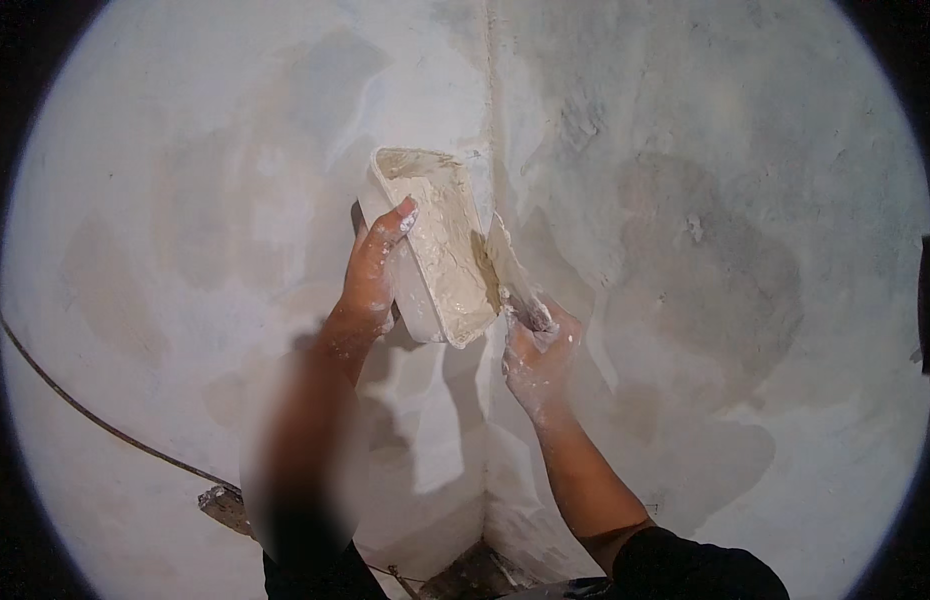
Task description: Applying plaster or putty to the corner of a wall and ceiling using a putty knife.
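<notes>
My left hand is closed round the side of a white rectangular plastic tub, its thumb over the rim. The tub is tilted and holds thick cream-coloured plaster. My right hand grips a putty knife by its handle, which my fingers partly cover. Its blade is up against the tub's right edge, with plaster smeared on it. Both hands are spotted with white plaster.
Two pale walls meet at a vertical corner behind the tub. Grey damp-looking patches mark the right wall. At lower left, a dark cable runs down toward a plaster-crusted piece. A dark object stands at the right rim.
</notes>
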Available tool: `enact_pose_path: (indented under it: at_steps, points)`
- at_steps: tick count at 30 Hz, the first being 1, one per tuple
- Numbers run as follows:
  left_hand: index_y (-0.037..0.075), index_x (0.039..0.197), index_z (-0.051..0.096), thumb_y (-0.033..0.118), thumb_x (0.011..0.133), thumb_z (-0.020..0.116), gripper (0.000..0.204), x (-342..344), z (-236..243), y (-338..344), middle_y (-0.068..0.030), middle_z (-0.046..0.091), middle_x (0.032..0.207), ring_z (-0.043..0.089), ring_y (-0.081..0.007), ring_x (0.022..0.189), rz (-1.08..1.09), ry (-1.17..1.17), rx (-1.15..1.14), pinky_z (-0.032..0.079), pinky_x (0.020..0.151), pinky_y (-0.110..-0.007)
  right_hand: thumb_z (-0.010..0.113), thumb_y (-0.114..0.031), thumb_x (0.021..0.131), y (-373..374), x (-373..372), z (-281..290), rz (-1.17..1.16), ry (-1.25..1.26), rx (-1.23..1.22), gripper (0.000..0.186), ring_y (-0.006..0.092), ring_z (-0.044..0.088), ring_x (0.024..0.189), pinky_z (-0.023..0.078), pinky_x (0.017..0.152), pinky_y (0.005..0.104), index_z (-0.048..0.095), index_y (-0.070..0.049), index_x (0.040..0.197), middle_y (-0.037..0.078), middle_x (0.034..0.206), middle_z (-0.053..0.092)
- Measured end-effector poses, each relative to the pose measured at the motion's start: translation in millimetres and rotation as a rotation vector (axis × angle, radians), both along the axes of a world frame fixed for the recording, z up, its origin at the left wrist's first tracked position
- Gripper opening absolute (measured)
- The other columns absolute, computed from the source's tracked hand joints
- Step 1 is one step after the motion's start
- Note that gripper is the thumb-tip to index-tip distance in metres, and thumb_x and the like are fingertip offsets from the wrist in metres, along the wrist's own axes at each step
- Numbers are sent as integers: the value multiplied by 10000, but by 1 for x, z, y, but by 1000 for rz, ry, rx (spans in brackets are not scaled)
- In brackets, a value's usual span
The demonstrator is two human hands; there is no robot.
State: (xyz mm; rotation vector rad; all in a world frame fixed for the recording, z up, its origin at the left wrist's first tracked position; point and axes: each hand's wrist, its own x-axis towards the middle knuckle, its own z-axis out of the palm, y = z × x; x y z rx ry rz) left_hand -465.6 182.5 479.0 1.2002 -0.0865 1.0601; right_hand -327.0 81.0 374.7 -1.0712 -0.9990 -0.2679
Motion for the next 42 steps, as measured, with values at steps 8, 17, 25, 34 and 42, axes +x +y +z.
enact_pose_path:
  at_steps: [8,17,25,34,42]
  points:
    - [50,1298,264,263,806,618,643,-2,-2,6,-128,442,1174,450,-241,1107,1,-6,76,371,944,-373,547,20,676,-19,-22,32,6,-162,-120,265,321,611,735,464,723,343,584,81,931,205,801,624]
    - [37,1313,233,179,819,579,620,0,-7,2,-127,425,1189,433,-219,1118,134,22,369,346,969,-351,526,-56,732,8,-26,21,-363,-308,-85,281,350,534,881,354,845,449,592,-18,1003,173,892,611]
    - [44,1338,220,127,799,553,638,2,-19,13,-129,417,1212,422,-220,1132,145,-27,578,333,979,-338,540,-65,737,10,-35,36,-395,-338,-127,209,383,523,819,390,764,458,588,28,918,229,857,585]
    - [-51,1274,345,307,842,468,574,4,-41,45,-187,475,1207,485,-288,1115,-99,-65,394,389,960,-384,568,-170,812,-23,-28,48,-586,-360,-241,233,330,543,771,428,696,409,586,52,884,223,804,567]
    - [-31,1304,300,251,813,521,608,-6,-32,42,-167,469,1224,500,-280,1101,-398,-122,226,389,955,-389,581,-195,793,-47,-67,56,-239,-91,-35,272,289,549,903,364,847,398,610,-7,988,146,940,612]
